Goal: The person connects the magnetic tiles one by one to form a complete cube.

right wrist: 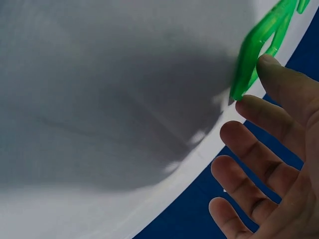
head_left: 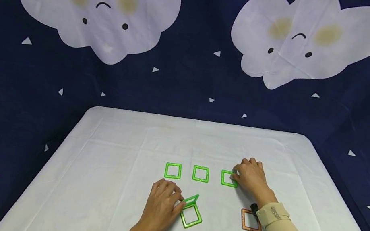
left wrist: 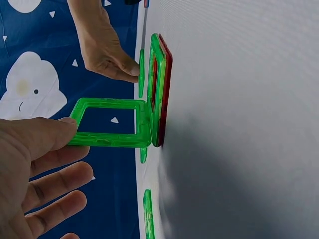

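My left hand [head_left: 162,205] pinches a green square magnetic tile [left wrist: 107,122] between thumb and forefinger. That tile stands on edge, its lower side against a flat green square tile [head_left: 191,216]. Under the flat one lies a red square tile [left wrist: 167,89], seen in the left wrist view. My right hand [head_left: 252,176] has its thumb and forefinger at the near corner of another green square tile [right wrist: 249,55], the right one of a row of three on the table. Its other fingers are spread loosely in the right wrist view.
Two more green square tiles, a left one [head_left: 173,170] and a middle one [head_left: 201,173], lie flat in the row. An orange-brown square tile [head_left: 251,221] lies partly beneath the right wrist. A white cloth covers the table [head_left: 93,182]; a dark blue curtain [head_left: 187,58] hangs behind.
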A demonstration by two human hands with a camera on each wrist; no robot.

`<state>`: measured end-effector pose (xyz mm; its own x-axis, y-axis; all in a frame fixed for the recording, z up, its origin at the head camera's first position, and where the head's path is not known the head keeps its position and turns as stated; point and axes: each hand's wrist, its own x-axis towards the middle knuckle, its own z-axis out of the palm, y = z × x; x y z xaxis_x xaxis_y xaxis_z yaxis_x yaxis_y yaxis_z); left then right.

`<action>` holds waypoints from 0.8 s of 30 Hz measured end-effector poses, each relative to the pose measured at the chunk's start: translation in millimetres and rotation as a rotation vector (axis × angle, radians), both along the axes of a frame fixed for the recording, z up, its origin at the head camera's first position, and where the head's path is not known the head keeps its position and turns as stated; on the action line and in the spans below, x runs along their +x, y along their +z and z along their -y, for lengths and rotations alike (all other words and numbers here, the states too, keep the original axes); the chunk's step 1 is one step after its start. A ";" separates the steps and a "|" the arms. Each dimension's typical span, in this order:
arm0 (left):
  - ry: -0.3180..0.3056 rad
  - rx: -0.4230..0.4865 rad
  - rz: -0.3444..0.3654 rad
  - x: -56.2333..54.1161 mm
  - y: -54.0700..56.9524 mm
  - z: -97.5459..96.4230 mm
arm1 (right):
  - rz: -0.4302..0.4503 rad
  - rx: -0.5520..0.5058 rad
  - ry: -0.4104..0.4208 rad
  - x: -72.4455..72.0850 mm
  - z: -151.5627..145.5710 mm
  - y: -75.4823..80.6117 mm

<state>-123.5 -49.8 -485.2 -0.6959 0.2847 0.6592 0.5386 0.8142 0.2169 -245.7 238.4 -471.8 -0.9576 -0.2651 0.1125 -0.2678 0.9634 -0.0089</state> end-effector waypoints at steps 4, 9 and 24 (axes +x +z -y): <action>0.005 -0.004 0.006 1.0 0.2 0.1 | 0.005 0.032 -0.010 0.2 0.8 -0.8; 0.006 0.001 -0.006 0.4 -0.7 -0.3 | -0.014 0.049 -0.012 0.3 0.7 -1.7; 0.017 0.005 -0.037 -0.8 -2.9 0.0 | -0.054 0.023 0.017 -3.8 -2.8 -4.1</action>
<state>-124.3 -49.9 -488.2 -0.6758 0.2695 0.6861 0.5324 0.8222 0.2013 -249.4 241.2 -475.9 -0.9457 -0.2844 0.1575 -0.2837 0.9585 0.0278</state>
